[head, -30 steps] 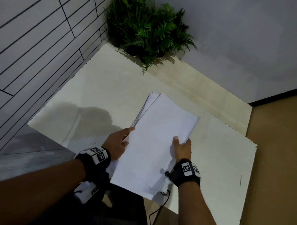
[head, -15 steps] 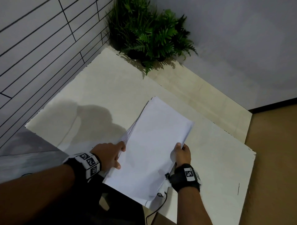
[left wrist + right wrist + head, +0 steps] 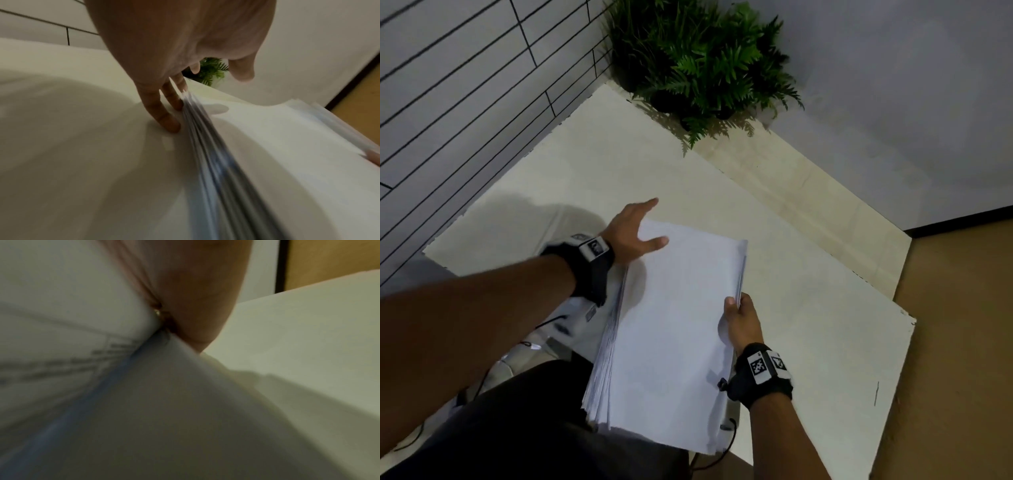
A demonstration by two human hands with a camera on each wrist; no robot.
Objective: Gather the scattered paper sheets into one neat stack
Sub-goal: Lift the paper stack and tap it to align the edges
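A thick stack of white paper sheets (image 3: pixel 671 325) lies tilted over the near edge of the pale table (image 3: pixel 808 325), its near end overhanging my lap. My right hand (image 3: pixel 739 315) pinches the stack's right edge, thumb on top. In the right wrist view the right hand (image 3: pixel 195 296) clamps the sheets (image 3: pixel 61 321) close to the lens. My left hand (image 3: pixel 635 229) is at the stack's far left corner, fingers spread. In the left wrist view its straight fingers (image 3: pixel 164 100) stand against the left edge of the sheets (image 3: pixel 267 146), tips on the table.
A green fern plant (image 3: pixel 698 58) stands in the far corner of the table. A tiled wall (image 3: pixel 465 85) runs along the left and a plain wall behind. Brown floor (image 3: pixel 962 342) lies past the table's right edge. Cables hang near my dark trousers (image 3: pixel 517 428).
My left hand has moved from the stack's near left edge up to its far left corner. The fanned left edges have drawn closer together. My right hand keeps its hold.
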